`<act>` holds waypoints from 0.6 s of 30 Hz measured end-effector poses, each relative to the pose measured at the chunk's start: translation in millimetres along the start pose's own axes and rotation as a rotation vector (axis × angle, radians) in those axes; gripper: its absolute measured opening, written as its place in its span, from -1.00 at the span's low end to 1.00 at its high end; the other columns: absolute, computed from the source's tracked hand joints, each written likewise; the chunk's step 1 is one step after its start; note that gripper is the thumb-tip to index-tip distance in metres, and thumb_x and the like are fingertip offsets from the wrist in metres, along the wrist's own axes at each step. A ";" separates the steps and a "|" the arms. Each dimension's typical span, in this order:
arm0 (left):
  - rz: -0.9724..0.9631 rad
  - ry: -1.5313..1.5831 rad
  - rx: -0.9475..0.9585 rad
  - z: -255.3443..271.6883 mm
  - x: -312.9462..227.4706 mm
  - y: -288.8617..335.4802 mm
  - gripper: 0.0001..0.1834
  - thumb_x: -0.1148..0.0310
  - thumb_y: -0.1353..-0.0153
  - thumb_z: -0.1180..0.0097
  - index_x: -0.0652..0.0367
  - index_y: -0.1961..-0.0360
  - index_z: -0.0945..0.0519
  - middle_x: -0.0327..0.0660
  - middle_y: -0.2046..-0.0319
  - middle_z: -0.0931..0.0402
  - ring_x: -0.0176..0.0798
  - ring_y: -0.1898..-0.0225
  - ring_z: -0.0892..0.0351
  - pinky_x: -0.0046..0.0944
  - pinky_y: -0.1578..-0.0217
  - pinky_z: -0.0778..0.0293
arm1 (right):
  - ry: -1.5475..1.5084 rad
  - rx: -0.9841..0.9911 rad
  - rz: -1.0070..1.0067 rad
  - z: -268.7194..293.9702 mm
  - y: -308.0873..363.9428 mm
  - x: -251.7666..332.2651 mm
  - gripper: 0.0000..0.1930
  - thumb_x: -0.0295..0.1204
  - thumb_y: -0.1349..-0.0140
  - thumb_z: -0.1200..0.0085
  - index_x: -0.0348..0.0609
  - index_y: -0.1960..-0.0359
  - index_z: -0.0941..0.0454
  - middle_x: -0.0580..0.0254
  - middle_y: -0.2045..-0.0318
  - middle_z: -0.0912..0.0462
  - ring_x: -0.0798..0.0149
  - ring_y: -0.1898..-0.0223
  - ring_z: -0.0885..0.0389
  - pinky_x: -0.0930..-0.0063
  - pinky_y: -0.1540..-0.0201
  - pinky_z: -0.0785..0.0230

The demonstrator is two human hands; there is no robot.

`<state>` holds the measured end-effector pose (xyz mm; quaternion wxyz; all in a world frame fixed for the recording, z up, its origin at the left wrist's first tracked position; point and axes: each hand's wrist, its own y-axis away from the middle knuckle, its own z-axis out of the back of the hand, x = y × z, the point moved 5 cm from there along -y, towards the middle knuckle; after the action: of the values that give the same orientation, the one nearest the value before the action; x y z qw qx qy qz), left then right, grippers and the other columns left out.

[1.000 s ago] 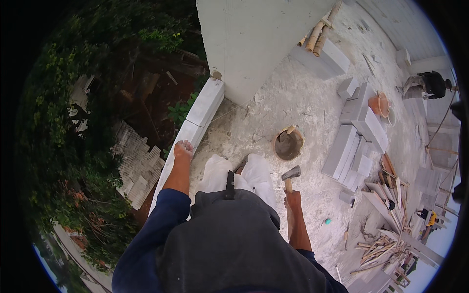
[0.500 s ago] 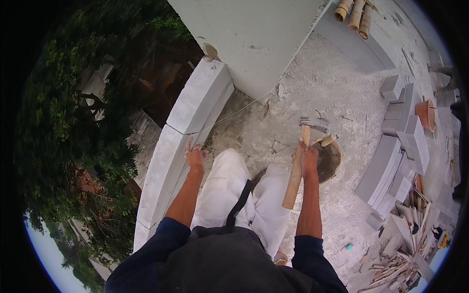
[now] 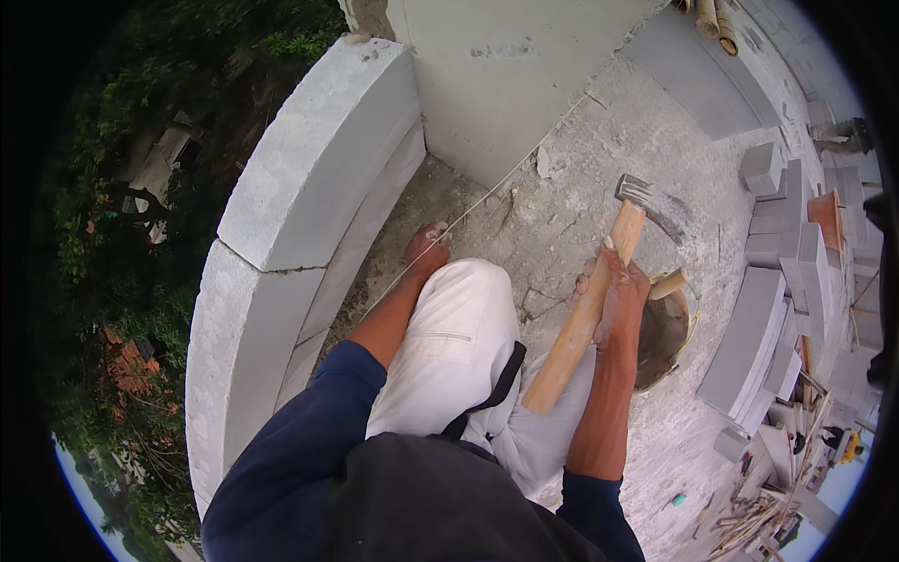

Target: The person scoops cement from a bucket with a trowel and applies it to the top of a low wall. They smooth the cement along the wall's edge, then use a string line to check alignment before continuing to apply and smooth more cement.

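Closest to us, at the bottom centre of the frame, is the person's dark top [image 3: 421, 506], and above it the white trousers [image 3: 454, 337] with bent knees. Right of centre, we see the right hand [image 3: 618, 300] wrapped around the wooden handle of a hammer [image 3: 588, 314]; its dark metal head points to the upper right, and the handle's butt end lies over the right trouser leg. Near the centre, beyond the left knee, the left hand [image 3: 428, 245] is low, its fingers bent at a thin string [image 3: 506, 175]; we cannot tell whether they pinch it. Just beside the right hand, partly behind it, a bucket [image 3: 692, 332] holds grey mortar, with a tan wooden piece [image 3: 670, 284] at its rim.

Along the left of centre we have a low wall of pale blocks [image 3: 309, 187], meeting a grey column [image 3: 496, 94] at the top. Farther off, at the right, are stacked blocks [image 3: 744, 342], an orange bucket [image 3: 824, 220] and, lower right, scrap wood [image 3: 763, 515]. Dark green trees [image 3: 103, 234] fill the far left.
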<state>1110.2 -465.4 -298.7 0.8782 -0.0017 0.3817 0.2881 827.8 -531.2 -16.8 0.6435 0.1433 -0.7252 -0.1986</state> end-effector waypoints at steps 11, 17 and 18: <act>0.148 -0.273 0.114 -51.1 41.0 -39.3 -0.80 0.34 -0.18 -0.08 0.20 0.25 -0.64 0.06 0.11 -0.61 0.18 0.10 -0.65 0.07 0.08 -0.58 | 0.118 0.075 -0.017 -11.1 11.8 -16.7 -0.75 -0.28 -0.31 -0.21 -0.22 0.30 -0.48 0.22 0.57 -0.52 0.34 0.68 -0.52 0.47 0.67 -0.41; 0.091 -0.138 0.077 -10.1 34.5 -10.7 -0.75 0.23 -0.16 -0.23 0.19 0.25 -0.64 0.04 0.17 -0.62 0.14 0.06 -0.64 0.06 0.07 -0.57 | 0.101 0.123 0.008 -33.5 -9.9 -12.1 -0.76 -0.29 -0.32 -0.20 -0.21 0.29 -0.47 0.23 0.57 -0.52 0.35 0.67 -0.52 0.47 0.66 -0.41; 0.093 -0.117 0.102 -9.8 35.9 -7.2 -0.73 0.20 -0.14 -0.26 0.17 0.25 -0.64 0.03 0.17 -0.62 0.14 0.07 -0.64 0.06 0.08 -0.57 | 0.102 0.150 0.002 -37.3 -11.1 -13.3 -0.76 -0.30 -0.32 -0.19 -0.21 0.29 -0.47 0.23 0.57 -0.52 0.35 0.67 -0.52 0.47 0.66 -0.41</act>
<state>1126.7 -455.5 -331.3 0.8838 0.0774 0.3433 0.3084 866.0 -538.7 -30.2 0.6670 0.2006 -0.7046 -0.1356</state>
